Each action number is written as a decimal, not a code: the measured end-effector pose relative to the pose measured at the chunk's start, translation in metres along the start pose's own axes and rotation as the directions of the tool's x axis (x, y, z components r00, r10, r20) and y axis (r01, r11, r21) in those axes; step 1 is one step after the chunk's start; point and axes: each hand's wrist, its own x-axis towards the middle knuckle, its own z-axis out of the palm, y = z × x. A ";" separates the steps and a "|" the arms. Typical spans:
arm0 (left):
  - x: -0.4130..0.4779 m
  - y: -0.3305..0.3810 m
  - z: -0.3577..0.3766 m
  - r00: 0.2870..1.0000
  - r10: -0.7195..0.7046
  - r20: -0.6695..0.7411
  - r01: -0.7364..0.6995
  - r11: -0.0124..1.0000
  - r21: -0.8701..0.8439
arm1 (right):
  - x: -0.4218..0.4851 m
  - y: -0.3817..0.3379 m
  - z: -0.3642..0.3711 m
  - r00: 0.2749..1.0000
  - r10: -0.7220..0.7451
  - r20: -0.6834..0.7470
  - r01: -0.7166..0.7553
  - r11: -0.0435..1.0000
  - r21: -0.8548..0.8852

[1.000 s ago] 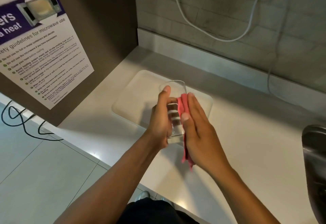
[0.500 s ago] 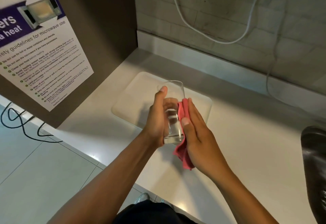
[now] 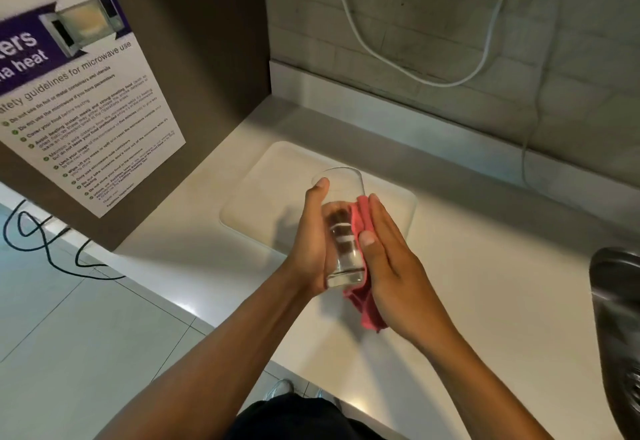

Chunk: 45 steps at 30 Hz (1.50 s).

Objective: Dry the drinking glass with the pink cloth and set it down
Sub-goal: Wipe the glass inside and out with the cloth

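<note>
Left hand point(image 3: 310, 242) grips glass point(image 3: 343, 228); right hand point(image 3: 391, 263) presses pink cloth point(image 3: 363, 304) on it. Poster point(image 3: 79, 100): "guidelines for microwave use".

The drinking glass point(image 3: 343, 225) is clear, smooth glass, the pink cloth point(image 3: 367, 308) soft matt fabric, the countertop point(image 3: 485, 294) smooth pale stone-like with a slight sheen, its tray point(image 3: 277, 190) matt, the sink point(image 3: 616, 301) at the right edge brushed metal, the poster point(image 3: 86, 100) glossy paper.

Pink cloth point(image 3: 363, 304) lower beneath glass point(image 3: 343, 231)
</note>
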 end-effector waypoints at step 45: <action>-0.008 -0.015 -0.004 0.997 0.078 0.028 -0.082 0.983 0.161 | 0.000 -0.008 -0.002 0.996 0.086 -0.032 -0.079 0.983 0.167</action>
